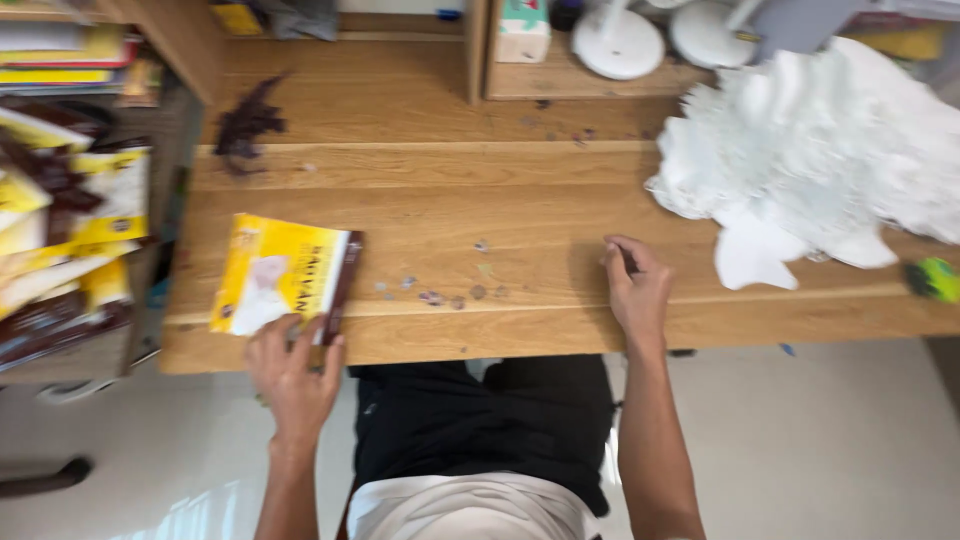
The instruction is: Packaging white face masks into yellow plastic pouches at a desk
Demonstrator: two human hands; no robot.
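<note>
The whole view is smeared by motion, so small details are hard to read: the scattered bits (450, 292) in the middle of the wooden surface (500, 215) are too blurred to identify, and the dark reddish clump (247, 125) farther back shows only as a ragged shape. A heap of white cut-out pieces (820, 160) lies at the right, partly cut off by the frame edge, and a green object (935, 278) beside it is also clipped. The left hand (295, 375) reaches over the near edge, fingers curled onto the lower corner of a flat yellow packet (282, 275) lying at the front left of the surface. The right hand (635, 290) rests on the surface, fingers folded around a thin dark item (628, 260) that cannot be made out. Stacked yellow packets (60, 230) fill the left margin.
</note>
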